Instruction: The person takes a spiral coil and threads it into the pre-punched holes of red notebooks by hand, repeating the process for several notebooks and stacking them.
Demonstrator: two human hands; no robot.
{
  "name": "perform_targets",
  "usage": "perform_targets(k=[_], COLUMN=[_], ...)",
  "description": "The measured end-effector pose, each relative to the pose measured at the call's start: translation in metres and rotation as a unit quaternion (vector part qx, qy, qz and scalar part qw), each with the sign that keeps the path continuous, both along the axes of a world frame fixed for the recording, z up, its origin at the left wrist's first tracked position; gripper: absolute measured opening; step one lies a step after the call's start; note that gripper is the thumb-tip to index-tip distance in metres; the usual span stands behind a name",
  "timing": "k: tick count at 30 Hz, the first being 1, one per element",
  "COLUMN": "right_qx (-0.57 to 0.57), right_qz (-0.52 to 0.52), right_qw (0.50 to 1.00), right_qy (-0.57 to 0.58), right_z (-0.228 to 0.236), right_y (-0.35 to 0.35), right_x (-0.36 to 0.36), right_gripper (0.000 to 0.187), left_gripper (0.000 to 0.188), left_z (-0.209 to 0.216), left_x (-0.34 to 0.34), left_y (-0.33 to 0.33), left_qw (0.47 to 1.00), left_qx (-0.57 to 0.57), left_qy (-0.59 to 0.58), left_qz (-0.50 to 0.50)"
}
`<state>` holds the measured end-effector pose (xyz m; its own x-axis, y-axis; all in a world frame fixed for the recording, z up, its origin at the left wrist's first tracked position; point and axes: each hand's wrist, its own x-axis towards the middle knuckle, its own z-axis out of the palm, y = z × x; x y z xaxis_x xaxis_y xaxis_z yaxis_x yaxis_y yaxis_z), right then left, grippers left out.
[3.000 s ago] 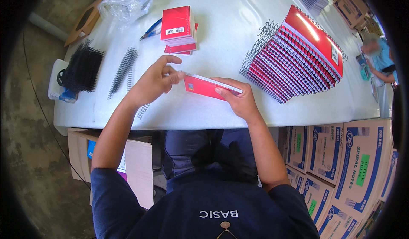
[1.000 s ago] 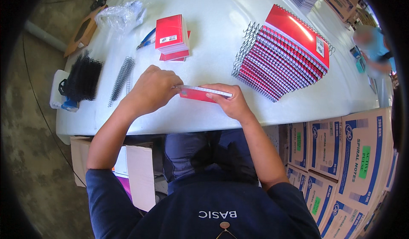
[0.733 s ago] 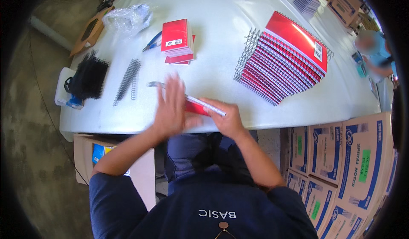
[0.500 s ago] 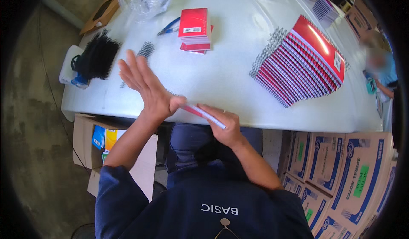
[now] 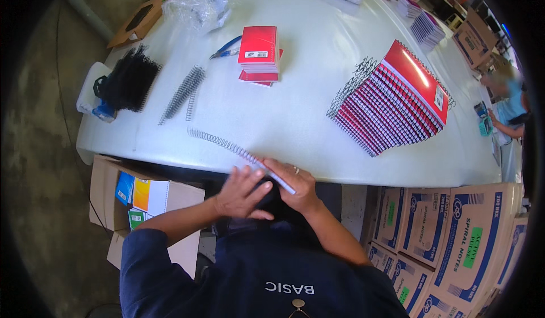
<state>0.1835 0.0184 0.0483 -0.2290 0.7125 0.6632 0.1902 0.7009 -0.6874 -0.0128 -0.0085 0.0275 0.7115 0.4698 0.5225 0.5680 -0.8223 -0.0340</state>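
Observation:
My right hand [image 5: 295, 186] is closed around a small notebook [image 5: 277, 176], held edge-up at the table's front edge. From its far end a wire spiral coil [image 5: 218, 141] sticks out to the left over the tabletop. My left hand [image 5: 244, 194] is open, fingers spread and slightly blurred, beside the notebook's near left side where the coil meets it. Whether the fingertips touch the coil I cannot tell. Farther left lie loose spiral coils [image 5: 184, 94] on the table. A short stack of red notebooks [image 5: 259, 48] stands ahead, with blue-handled pliers [image 5: 227, 48] beside it.
A large fanned pile of red spiral notebooks [image 5: 392, 99] is at the right. Black coils [image 5: 133, 79] lie at the left edge near clear plastic wrap [image 5: 198, 13]. Cardboard boxes [image 5: 474, 244] stack below right; an open box [image 5: 105, 190] sits below left. Another person [image 5: 511, 105] works far right.
My left hand has come down from above the table to beside the notebook. The coil sticking out of the notebook now shows clearly. My right hand keeps its hold.

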Motion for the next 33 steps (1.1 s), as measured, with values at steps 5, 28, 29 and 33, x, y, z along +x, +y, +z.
perform_targets(k=[5, 28, 29, 33], right_qx=[0.023, -0.062, -0.09, -0.163], right_qz=[0.015, 0.041, 0.077, 0.084], right_qw=[1.0, 0.997, 0.993, 0.983], right_qy=[0.005, 0.008, -0.009, 0.011], right_z=[0.003, 0.0, 0.0, -0.014], right_y=[-0.005, 0.014, 0.006, 0.018], right_x=[-0.009, 0.014, 0.012, 0.012], right_gripper=[0.051, 0.076, 0.076, 0.078], left_gripper=[0.108, 0.099, 0.097, 0.087], left_z=[0.016, -0.011, -0.007, 0.005], left_x=[0.01, 0.036, 0.033, 0.054], left_y=[0.042, 0.021, 0.024, 0.033], left_qw=[0.978, 0.988, 0.985, 0.994], left_qx=[0.016, 0.056, 0.146, -0.017], left_qy=[-0.145, -0.132, -0.092, -0.105], left_qz=[0.149, -0.053, -0.005, -0.021])
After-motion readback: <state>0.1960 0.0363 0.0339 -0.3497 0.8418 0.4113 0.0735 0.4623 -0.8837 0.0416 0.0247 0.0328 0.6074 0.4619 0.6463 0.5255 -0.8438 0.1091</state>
